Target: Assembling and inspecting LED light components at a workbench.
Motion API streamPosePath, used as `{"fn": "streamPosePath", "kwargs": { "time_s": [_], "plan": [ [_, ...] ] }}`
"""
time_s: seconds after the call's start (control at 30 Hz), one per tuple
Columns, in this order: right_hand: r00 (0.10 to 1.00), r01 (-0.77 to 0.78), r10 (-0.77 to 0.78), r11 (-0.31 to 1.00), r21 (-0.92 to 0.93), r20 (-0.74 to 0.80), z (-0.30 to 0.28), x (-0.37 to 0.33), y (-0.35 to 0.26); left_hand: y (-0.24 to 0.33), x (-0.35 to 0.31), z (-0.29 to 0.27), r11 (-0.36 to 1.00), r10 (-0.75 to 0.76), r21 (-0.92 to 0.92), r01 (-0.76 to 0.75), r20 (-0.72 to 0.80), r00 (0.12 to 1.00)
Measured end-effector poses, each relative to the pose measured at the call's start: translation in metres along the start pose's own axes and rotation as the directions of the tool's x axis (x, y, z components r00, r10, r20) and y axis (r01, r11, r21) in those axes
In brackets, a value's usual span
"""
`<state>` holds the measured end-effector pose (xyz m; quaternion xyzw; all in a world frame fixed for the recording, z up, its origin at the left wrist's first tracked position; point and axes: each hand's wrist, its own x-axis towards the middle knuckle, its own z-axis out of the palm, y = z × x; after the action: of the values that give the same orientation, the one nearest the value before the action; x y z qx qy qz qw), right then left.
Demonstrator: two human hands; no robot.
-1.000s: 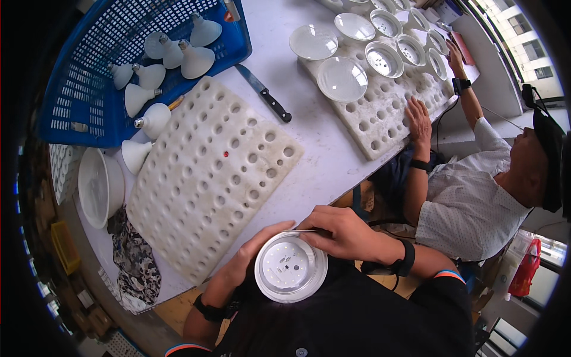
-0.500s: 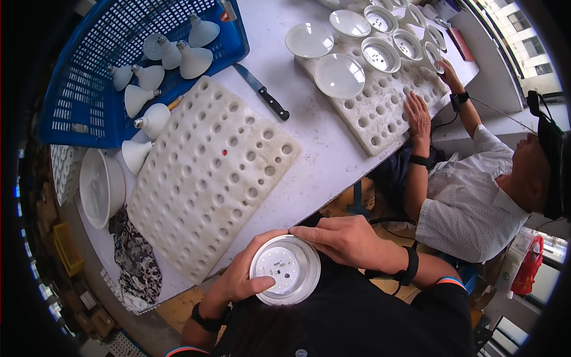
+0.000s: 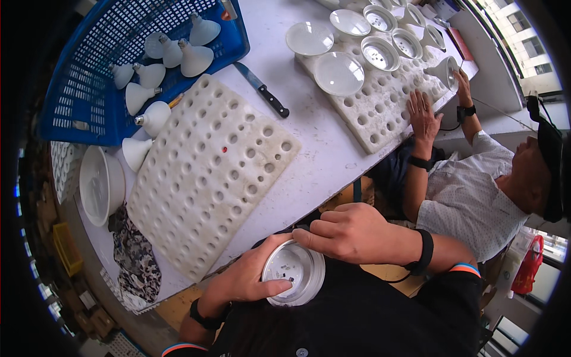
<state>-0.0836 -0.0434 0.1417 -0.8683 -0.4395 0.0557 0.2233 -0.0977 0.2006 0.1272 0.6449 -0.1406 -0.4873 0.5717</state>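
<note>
In front of my body, my left hand (image 3: 257, 273) grips a white LED bulb housing (image 3: 313, 278), its open face up and the thumb lying over the inside. A round board with small dark parts shows inside it. My right hand (image 3: 348, 235) is curled at the far rim, thumb tip touching the edge. What its folded fingers hold, if anything, is hidden. Just beyond, on the table, lies a white foam board (image 3: 208, 172) with rows of round holes.
A blue basket (image 3: 77, 128) holds several white bulbs (image 3: 196, 58). Nearby are a knife (image 3: 262, 89), a white basin (image 3: 89, 190) and a patterned cloth (image 3: 134, 256). At right, a co-worker (image 3: 464, 172) handles a bulb housing (image 3: 443, 72) over another foam board (image 3: 380, 113) bearing clear covers (image 3: 339, 74).
My right hand's extended index finger has curled in, and its wrist has moved right. The housing shifted slightly right and tilted. The co-worker's hand has drawn a bulb housing toward the near side.
</note>
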Motion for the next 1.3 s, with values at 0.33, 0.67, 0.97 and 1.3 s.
{"fn": "streamPosePath", "kwargs": {
  "time_s": [0.33,0.67,0.97,1.3],
  "plan": [
    [0.979,0.188,-0.187,0.982,0.005,-0.082,0.006,0.013,0.001,-0.006,0.008,-0.007,1.000,0.009,-0.014,-0.008,0.104,0.995],
    [0.958,0.273,-0.273,0.962,-0.010,-0.083,0.006,0.026,0.003,-0.016,0.014,-0.007,0.992,0.093,-0.098,-0.083,0.101,0.991],
    [0.982,0.190,-0.187,0.976,0.103,-0.033,0.011,0.029,0.011,-0.029,0.021,-0.019,0.978,0.026,-0.209,0.023,0.230,0.973],
    [0.840,-0.450,0.539,0.641,0.622,0.052,0.048,-0.002,-0.013,0.029,0.010,-0.008,0.991,-0.068,0.096,0.089,-0.205,0.976]
  ]
}}
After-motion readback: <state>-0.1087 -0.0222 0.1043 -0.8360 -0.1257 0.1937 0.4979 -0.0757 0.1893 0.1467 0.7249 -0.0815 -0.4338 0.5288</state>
